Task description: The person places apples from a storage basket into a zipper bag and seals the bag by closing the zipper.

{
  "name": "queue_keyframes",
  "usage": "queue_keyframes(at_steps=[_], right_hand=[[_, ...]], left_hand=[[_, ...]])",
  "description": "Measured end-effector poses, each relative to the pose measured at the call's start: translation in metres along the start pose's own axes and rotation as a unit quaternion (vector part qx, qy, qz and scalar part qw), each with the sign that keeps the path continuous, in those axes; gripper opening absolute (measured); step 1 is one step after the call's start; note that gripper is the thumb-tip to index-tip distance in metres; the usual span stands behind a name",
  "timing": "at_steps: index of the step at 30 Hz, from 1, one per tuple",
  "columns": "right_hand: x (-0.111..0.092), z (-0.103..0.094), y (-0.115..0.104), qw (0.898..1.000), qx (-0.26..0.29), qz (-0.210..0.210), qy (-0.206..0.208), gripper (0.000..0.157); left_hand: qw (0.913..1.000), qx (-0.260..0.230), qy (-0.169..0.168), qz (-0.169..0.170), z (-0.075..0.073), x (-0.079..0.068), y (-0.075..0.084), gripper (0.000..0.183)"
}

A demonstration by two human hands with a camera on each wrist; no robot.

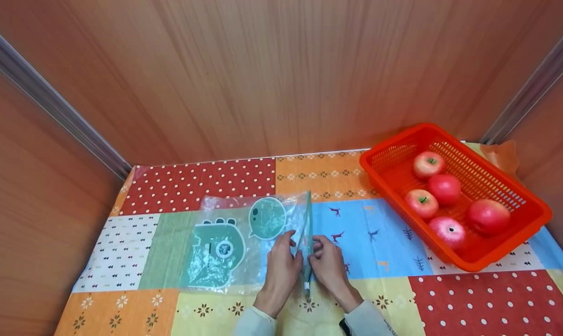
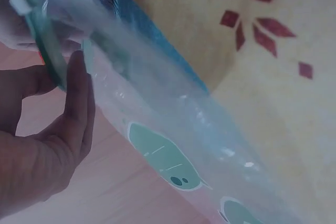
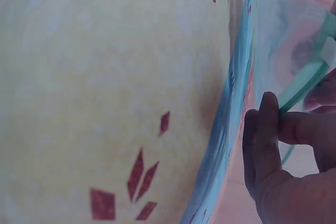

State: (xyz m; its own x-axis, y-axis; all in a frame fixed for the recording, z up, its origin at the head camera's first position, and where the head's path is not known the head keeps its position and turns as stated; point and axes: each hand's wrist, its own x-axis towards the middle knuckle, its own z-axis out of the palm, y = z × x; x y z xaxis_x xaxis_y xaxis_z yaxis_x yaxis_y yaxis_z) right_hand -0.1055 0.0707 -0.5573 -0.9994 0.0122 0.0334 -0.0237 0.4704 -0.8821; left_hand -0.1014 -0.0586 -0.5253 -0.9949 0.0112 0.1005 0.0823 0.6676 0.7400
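A clear plastic zip bag (image 1: 244,266) printed with green cartoon shapes lies on the patterned cloth. Its green zip edge (image 1: 309,210) faces right and stands partly parted, with a white slider (image 2: 21,4) at the near end. My left hand (image 1: 281,266) pinches one side of this edge between thumb and fingers. From the right, my right hand (image 1: 329,265) pinches the other side of the edge, thumb against fingertips (image 3: 269,100). The bag shows no contents.
An orange-red plastic basket (image 1: 393,198) stands to the right, with several red apples (image 1: 444,189) in it. A patchwork tablecloth (image 1: 206,310) covers the table. Wood-grain panels (image 1: 262,79) rise behind and at both sides.
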Motion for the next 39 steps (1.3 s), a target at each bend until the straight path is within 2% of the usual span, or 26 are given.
queue_keyframes(at_steps=[9,15,19,29,39], right_hand=[[0.001,0.0,0.001,1.0,-0.002,0.01,-0.005,0.04],[0.009,-0.003,0.003,1.0,0.006,0.027,-0.001,0.04],[0.011,-0.004,0.005,0.999,0.01,0.034,0.004,0.035],[0.012,-0.006,0.005,0.999,0.012,0.044,0.012,0.031],[0.013,-0.009,0.006,0.998,0.013,0.05,0.022,0.03]], left_hand=[[0.9989,-0.022,-0.036,-0.023,-0.003,0.009,0.004,0.039],[0.9993,-0.018,-0.029,-0.016,-0.006,0.01,0.008,0.033],[0.999,-0.029,-0.022,-0.026,-0.009,0.01,0.01,0.03],[0.9984,-0.039,0.039,-0.014,-0.013,0.011,0.015,0.028],[0.9966,-0.069,0.027,-0.038,-0.024,0.014,0.022,0.028]])
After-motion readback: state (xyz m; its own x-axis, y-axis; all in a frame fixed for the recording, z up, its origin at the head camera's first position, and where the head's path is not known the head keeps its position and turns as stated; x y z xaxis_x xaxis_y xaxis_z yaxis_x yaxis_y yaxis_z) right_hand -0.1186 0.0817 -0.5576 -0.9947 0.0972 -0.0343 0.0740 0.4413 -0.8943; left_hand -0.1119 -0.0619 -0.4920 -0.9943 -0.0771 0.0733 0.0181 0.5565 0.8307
